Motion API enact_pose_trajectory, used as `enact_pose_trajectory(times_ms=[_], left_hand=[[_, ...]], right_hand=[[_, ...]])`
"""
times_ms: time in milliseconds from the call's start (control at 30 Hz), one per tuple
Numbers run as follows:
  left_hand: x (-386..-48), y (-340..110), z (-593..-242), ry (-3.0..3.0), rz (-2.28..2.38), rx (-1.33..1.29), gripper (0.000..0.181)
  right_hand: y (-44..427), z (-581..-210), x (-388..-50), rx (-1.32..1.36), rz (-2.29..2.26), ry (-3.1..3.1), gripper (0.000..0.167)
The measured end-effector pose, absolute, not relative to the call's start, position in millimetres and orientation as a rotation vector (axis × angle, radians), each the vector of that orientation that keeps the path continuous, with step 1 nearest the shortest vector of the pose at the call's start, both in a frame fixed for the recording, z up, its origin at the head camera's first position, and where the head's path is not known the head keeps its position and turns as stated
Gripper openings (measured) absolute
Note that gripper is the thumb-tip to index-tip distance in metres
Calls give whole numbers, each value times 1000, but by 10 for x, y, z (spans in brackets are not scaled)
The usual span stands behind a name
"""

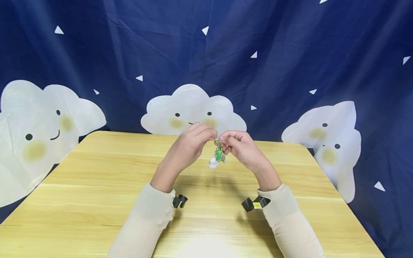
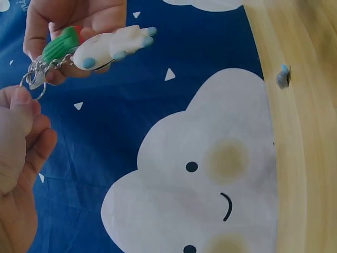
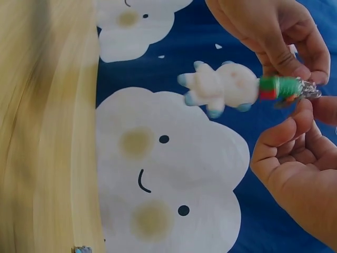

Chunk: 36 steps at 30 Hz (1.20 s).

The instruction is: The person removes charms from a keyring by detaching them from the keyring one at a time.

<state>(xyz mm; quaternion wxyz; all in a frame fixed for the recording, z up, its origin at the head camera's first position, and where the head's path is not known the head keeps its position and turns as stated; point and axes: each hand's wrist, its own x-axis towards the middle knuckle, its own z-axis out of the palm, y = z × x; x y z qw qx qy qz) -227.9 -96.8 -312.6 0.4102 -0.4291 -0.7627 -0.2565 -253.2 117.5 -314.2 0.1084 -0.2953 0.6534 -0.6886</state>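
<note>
Above the table, both hands hold one keychain between them. In the left wrist view, my left hand [image 2: 18,142] pinches its metal key ring [image 2: 42,95] between thumb and finger. My right hand [image 3: 295,163] has thumb and fingertip at the metal clasp [image 3: 309,90], beside the left fingers. From the metal parts hang a green charm [image 1: 219,155] with a red part and a white animal-shaped charm [image 3: 231,87] with blue tips. In the head view, my left hand [image 1: 188,147] and right hand [image 1: 243,150] partly hide the ring.
The wooden table [image 1: 113,193] stretches below both hands. A small grey-and-blue thing [image 2: 283,78] lies on it, its kind unclear. Behind the table hangs a dark blue curtain [image 1: 180,50] with white clouds. Small black cameras [image 1: 255,204] sit at the wrists.
</note>
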Motion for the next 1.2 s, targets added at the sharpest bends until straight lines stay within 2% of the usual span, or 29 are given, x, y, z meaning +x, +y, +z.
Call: enact_pose_trajectory(times_ms=[167,600,867,1200], left_hand=[[-2276,-954,-3123,-1954,-730,-1063,6],[-2245,-1032,-3090,-2062,-710,-943,3],[-2216,-1031,-3063,-2085,-708,-913,6],[-2182,-1025,-3035,-2099,-717,-904,5]], right_hand=[[1180,-3159,-2547,-921,-1929,2044,18],[1118,-3146,-2499,-970,-1856,2296,12],[1089,-3145,-2446,-1105,-1744,2366,12],[1006,-3191,-2417,-1331,-1569,2555,20]])
